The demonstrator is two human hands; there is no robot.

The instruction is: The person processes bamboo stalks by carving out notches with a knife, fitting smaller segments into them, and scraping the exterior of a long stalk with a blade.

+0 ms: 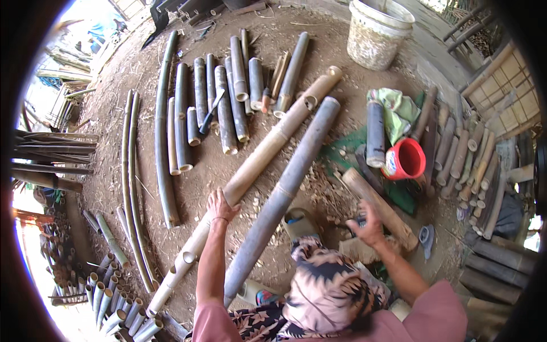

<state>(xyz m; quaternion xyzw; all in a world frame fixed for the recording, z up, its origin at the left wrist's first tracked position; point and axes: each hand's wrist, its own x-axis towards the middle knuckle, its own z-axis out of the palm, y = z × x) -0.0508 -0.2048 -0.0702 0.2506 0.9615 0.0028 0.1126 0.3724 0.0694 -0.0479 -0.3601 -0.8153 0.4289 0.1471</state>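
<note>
A long tan bamboo pole (259, 162) with notched holes lies slantwise on the ground before me. My left hand (221, 208) rests on it, fingers stretched out over its surface. Beside it lies a thicker grey-green bamboo pole (285, 191), roughly parallel and reaching toward my legs. My right hand (370, 225) is raised with thumb and fingers apart, holding nothing I can see. It is close to a short, thick brown bamboo piece (384, 211). A small dark object beside that hand is partly hidden, and I cannot make out what it is.
Several cut bamboo lengths (222, 108) lie ahead, with a blue-handled knife (212, 114) among them. A whitish bucket (380, 37) stands far right. Nearer are a red pail (407, 159) and a green-white sack (393, 114). Bamboo stacks line both sides; wood chips cover the dirt.
</note>
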